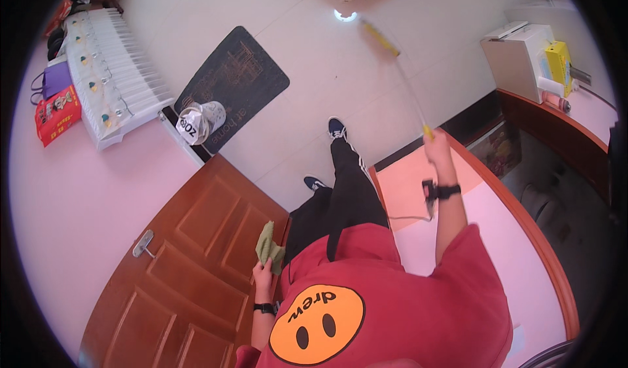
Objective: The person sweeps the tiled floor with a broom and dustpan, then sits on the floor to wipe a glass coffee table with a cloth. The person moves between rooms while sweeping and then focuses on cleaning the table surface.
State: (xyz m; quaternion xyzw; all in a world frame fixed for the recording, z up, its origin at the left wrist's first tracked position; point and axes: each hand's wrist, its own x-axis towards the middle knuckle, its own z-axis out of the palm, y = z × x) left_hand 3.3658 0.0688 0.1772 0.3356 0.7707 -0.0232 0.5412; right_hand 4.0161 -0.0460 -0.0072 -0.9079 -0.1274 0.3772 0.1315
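My right hand (436, 147) is closed around the yellow handle of a long-handled tool (411, 88). Its thin pale shaft reaches up and ahead to a yellow, brush-like head (381, 38), blurred, so I cannot tell its exact kind. My left hand (263, 272), low beside the brown door, grips a folded green cloth (268, 250). Each wrist wears a black strap, and a small device hangs by the right one.
A brown panelled door (196, 260) stands at left. A dark doormat (245, 73) holds a lidless-looking waste bin (214, 113). A white-covered piece of furniture (108, 73) is far left. White cabinet (515, 59) and red-brown wooden frame (530, 221) stand at right.
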